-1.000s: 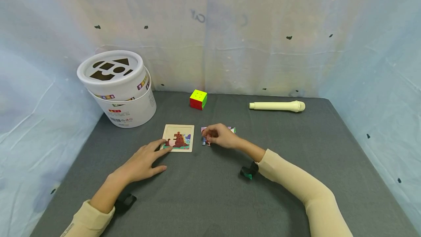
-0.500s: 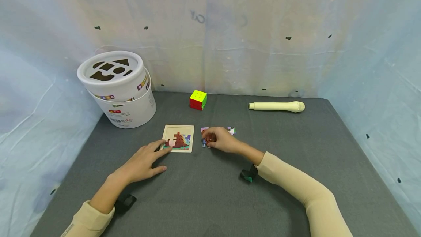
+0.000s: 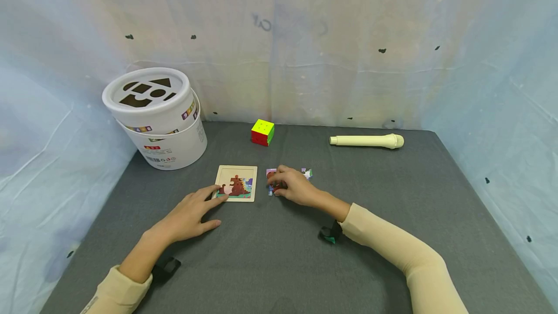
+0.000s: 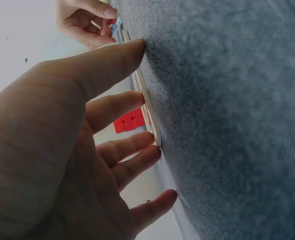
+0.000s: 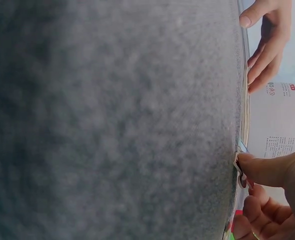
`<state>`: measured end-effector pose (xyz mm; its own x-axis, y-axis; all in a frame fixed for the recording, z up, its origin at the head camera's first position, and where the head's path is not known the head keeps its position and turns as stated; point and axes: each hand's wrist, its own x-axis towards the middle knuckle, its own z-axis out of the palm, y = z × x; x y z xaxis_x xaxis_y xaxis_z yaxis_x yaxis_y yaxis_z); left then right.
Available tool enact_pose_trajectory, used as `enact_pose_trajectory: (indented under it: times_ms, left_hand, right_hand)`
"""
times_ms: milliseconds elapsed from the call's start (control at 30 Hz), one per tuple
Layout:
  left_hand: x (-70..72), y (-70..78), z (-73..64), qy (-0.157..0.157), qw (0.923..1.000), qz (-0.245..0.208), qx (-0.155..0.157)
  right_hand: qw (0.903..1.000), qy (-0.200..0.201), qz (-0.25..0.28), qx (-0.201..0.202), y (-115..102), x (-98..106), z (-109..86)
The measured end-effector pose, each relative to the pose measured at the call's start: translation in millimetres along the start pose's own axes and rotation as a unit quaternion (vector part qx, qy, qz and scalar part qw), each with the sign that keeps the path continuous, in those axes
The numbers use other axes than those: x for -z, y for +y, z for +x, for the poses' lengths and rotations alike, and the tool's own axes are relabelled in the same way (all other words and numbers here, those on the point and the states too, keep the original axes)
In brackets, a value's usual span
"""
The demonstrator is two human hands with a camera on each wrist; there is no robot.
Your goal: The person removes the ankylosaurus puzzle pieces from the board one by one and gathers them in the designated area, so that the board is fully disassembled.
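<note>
A square wooden puzzle board (image 3: 226, 170) lies in the middle of the table, its lower part filled with a brown animal picture. My left hand (image 3: 189, 217) has its fingers spread and rests its fingertips on the board's left and near edge. To the right, my right hand (image 3: 296, 185) bends over loose puzzle pieces. In the right wrist view its thumb and fingers pinch a small puzzle piece (image 5: 241, 172) that stands tilted at the cloth. Other puzzle pieces (image 3: 307, 173) show beyond that hand, and its fingers hide part of them.
Behind the board sits a yellow, red and green puzzle cube (image 3: 262, 133). A cream toy microphone (image 3: 366, 141) lies at the back right. At the back left stands a white bucket (image 3: 167, 151) holding a drum with a shape-cut lid (image 3: 144, 92). Pale sheeting surrounds the grey table.
My right hand has shifted slightly nearer over the pieces, and its fingers have changed their hold, uncovering more of the right-hand pieces. My left hand and the board stay in place.
</note>
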<state>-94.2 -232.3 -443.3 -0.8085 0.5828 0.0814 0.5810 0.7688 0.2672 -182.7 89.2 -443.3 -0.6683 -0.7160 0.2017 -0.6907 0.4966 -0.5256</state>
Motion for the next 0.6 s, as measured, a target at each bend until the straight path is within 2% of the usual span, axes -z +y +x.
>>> enact_pose_trajectory:
  times_ms: [433, 600]
  left_hand:
    - [1.0, 0.8, 0.3, -0.004, 1.0, -0.001, 0.005]
    - [1.4, 1.6, -0.4, 0.005, 1.0, 0.0, -0.002]
  right_hand:
    - [0.9999, 0.007, -0.014, -0.005, 1.1, -1.9, 0.2]
    - [0.9999, 0.001, -0.013, 0.001, 1.8, -1.7, -0.5]
